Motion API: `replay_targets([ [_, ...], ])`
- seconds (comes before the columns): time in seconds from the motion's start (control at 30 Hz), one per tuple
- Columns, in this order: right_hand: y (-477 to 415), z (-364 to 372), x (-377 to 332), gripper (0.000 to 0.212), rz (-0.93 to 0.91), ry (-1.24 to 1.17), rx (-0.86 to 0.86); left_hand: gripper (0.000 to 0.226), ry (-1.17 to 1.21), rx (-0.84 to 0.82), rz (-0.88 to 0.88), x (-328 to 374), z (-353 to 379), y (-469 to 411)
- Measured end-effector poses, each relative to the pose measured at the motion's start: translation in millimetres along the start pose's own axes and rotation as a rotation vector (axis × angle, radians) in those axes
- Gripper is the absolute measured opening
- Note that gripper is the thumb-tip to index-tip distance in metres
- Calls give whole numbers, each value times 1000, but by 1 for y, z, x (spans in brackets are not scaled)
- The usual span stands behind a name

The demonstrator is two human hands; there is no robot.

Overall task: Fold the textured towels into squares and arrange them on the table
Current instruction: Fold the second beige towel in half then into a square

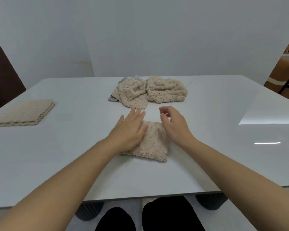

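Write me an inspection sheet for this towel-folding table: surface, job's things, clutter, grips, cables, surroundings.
Surface: glossy white table, glare at the right.
Job's things: folded towel under the hands; stack of folded towels at the left; pile of unfolded towels at the far middle, grey cloth showing beneath it.
Clutter: nothing seen.
Grips: left hand lies flat on the folded towel, fingers straight; right hand has loosely curled fingers and holds nothing.
Cables: nothing seen.
Surroundings: white wall; brown furniture at the right edge.
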State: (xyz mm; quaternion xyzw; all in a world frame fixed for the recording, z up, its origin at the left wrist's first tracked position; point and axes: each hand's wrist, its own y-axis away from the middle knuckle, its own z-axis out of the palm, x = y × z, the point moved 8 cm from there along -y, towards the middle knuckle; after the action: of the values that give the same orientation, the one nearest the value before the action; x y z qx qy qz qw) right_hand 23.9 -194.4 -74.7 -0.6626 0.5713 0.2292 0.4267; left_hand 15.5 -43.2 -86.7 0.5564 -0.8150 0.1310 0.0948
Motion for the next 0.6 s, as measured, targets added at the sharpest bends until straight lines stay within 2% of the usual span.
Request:
replay_targets([
  [0.07, 6, -16, 13, 25, 113, -51, 18, 61, -41, -123, -49, -11, 28, -2],
  [0.13, 17, -24, 26, 19, 270, -170, -34, 61, -11, -125, -89, -21, 37, -1],
  [0.3, 50, -3, 30, 10, 628, -601, -319, 61, -13, -99, -91, -21, 37, -1],
  [0.43, 65, 13, 27, 16, 793, -570, -540, 60, -12, -111, -90, -22, 38, 0],
  [0.5, 69, 15, 25, 20, 785, -461, -636, 60, -15, -119, -89, -21, 37, 0],
  [0.6, 63, 16, 13, 16, 550, -311, -664, 59, -23, -138, -87, -20, 37, 0],
])
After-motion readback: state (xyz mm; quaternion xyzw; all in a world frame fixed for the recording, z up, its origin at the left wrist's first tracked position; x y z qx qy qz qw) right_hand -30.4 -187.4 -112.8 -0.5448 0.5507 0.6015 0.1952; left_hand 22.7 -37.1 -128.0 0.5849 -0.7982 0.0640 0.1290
